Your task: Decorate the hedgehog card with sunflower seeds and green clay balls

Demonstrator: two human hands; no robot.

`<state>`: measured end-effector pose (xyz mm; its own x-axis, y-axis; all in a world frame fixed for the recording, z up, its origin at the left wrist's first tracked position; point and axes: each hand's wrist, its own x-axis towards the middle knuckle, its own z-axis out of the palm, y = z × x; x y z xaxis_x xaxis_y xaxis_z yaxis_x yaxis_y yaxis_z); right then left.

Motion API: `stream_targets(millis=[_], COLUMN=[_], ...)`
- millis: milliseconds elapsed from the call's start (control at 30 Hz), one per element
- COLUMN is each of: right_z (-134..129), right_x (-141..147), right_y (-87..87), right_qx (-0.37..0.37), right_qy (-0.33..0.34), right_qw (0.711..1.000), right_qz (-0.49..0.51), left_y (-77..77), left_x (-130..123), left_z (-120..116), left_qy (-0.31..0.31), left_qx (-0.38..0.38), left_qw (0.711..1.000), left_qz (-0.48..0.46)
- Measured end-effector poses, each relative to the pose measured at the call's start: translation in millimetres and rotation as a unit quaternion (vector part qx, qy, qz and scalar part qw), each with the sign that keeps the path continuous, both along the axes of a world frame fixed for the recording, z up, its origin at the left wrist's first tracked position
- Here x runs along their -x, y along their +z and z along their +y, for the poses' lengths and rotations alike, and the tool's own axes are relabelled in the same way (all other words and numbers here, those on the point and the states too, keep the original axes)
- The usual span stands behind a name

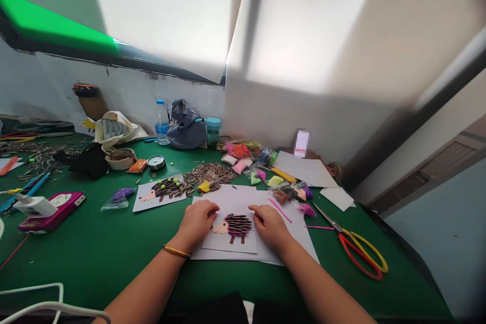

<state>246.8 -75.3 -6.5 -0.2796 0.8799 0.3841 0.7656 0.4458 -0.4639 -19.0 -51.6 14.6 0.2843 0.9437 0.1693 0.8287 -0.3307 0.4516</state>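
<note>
A white card with a hedgehog picture (238,226) lies on stacked white paper (304,243) in front of me. Its peach face and brown legs are flat shapes, and dark striped seeds cover the purple-edged back. At the card's left edge is my left hand (198,220), its fingers curled and closed on that side. My right hand (272,227) is curled in the same way at the right edge. Part of each hand's grip is hidden under the fingers. Beyond my left hand lies a second hedgehog card (159,193), with green balls among its seeds.
A seed heap (210,174) lies behind the cards, near bagged coloured clay (243,157). Large scissors (353,243) lie partly open at right. A pink device (53,212) with a white charger sits at left. A water bottle (162,124) and a teal-lidded cup (213,131) stand by the wall.
</note>
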Motion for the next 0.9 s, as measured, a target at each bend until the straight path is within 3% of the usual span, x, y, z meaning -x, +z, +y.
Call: stream_targets(millis=[333,533,900], right_z=[2,6,9], right_x=[-2,-4,-6], right_y=[-3.3,-5.2,-8.4], right_qx=[-0.015,-0.041,-0.019], right_qy=[-0.007,-0.044,-0.084], right_qw=[1.0,0.998,0.996], right_qz=[0.006,0.015,0.024], left_y=[-3.2,-3.4,5.8], left_x=[2,3,-2], left_z=[2,1,-10], left_qy=[-0.007,-0.009,-0.093], left_qx=[0.002,-0.005,-0.009], left_qw=[1.0,1.0,0.996], left_qz=[-0.007,-0.007,0.007])
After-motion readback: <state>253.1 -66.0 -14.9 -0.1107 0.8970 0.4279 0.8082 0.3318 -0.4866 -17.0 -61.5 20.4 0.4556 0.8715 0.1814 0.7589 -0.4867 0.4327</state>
